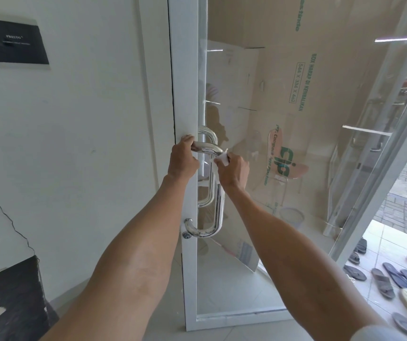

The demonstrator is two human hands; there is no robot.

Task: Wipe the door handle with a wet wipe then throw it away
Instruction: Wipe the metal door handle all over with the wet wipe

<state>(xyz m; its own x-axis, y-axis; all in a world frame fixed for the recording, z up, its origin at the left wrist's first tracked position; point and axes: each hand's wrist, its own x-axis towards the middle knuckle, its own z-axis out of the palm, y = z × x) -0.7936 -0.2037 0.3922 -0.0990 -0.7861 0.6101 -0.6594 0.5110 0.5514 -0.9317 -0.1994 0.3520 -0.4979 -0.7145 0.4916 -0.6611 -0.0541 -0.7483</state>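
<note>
The door handle point(219, 205) is slick chrome, and my wet wipe point(223, 159) is bunched small at its top bend, so a fast drag down the bar could pull the wad out of my pinch or skip the tube's back. My right hand point(233, 169) curls tight round the wipe just right of that bend, arm stretched out, while my left hand point(182, 159) wraps the handle's top arm, steadying the door point(187, 94).
</note>
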